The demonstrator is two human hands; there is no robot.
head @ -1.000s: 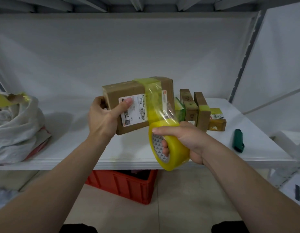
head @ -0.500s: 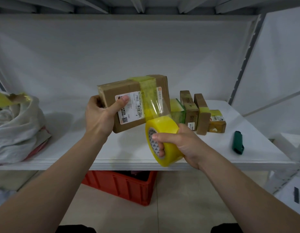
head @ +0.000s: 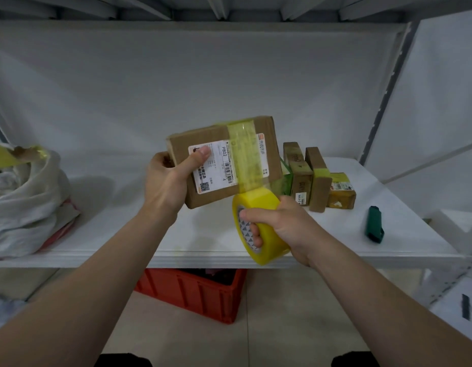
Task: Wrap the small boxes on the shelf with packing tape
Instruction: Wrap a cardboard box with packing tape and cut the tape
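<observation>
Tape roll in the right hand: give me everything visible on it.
The tape roll is translucent yellow packing tape wound on a card core with a grey triangle print inside. The right hand grips it, thumb across the outer face, fingers through the core. It stands on edge, tilted, at the shelf's front edge. A short strip runs from its top up onto the labelled face of the cardboard box that the left hand holds. The strip is still uncut.
</observation>
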